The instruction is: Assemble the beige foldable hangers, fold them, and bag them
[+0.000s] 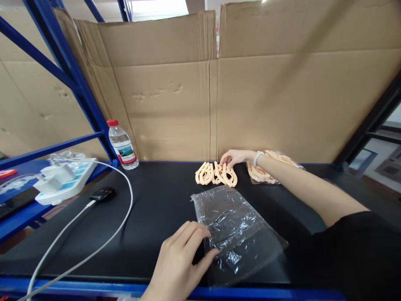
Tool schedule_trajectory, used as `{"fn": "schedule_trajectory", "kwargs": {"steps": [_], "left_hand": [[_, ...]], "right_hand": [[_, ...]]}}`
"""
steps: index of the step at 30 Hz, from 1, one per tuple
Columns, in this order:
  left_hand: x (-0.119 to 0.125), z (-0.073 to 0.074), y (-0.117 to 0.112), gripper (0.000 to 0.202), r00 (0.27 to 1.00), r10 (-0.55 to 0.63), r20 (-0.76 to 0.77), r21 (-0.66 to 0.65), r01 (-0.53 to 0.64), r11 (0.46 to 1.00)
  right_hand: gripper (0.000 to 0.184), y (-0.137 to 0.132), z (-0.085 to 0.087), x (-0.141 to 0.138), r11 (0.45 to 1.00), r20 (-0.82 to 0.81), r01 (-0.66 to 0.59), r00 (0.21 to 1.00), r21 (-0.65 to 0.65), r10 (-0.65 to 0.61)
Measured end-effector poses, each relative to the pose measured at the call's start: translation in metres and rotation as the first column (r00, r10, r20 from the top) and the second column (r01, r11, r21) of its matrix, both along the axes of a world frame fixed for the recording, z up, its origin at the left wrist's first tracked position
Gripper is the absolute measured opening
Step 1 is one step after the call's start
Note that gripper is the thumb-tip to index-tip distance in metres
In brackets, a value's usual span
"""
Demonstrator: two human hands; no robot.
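My left hand (184,255) is low in the middle of the head view, at the left edge of a clear plastic bag (238,225). Its fingertips and thumb touch the film with a gap between them. The bag lies flat and wrinkled on the black tabletop. Farther back, my right hand (232,158), with a pale beaded bracelet at the wrist, is closed on a row of beige looped strands (204,173). Its fingertips are partly hidden among the loops. Behind the right forearm lies a clear-wrapped pack (261,173) of similar beige loops.
A red-capped water bottle (123,144) stands at the back left. A white power strip (67,182) with plugs sits at the left edge. A white cable (130,200) curves over the black tabletop (150,200) near a small black device (102,194). Cardboard (169,104) walls the back.
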State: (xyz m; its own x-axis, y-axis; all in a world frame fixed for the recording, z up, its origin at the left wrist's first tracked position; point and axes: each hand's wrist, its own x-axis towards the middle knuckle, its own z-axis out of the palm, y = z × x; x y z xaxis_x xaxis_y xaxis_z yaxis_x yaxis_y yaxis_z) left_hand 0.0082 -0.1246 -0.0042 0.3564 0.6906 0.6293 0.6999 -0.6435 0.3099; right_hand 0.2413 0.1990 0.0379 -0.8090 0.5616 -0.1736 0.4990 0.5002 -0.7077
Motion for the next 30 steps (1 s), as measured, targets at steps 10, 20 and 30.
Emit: {"fn": "schedule_trajectory", "kwargs": {"steps": [10, 20, 30], "left_hand": [[0.0, -0.001, -0.001, 0.008, 1.0, 0.018, -0.022, 0.024, -0.017, 1.0], [0.013, -0.001, -0.007, 0.013, 1.0, -0.014, 0.019, 0.171, 0.01, 0.985], [0.043, -0.007, -0.012, 0.007, 0.99, -0.047, -0.13, 0.188, 0.071, 0.98]], "right_hand": [[0.029, -0.021, 0.033, 0.025, 0.969, -0.082, 0.201, 0.973, -0.143, -0.214], [0.024, -0.138, 0.054, 0.089, 0.809, -0.344, 0.539, 0.732, -0.235, -0.588], [0.023, -0.317, -0.008, 0.096, 0.486, -0.366, 0.594, 0.319, -0.641, -0.874]]}}
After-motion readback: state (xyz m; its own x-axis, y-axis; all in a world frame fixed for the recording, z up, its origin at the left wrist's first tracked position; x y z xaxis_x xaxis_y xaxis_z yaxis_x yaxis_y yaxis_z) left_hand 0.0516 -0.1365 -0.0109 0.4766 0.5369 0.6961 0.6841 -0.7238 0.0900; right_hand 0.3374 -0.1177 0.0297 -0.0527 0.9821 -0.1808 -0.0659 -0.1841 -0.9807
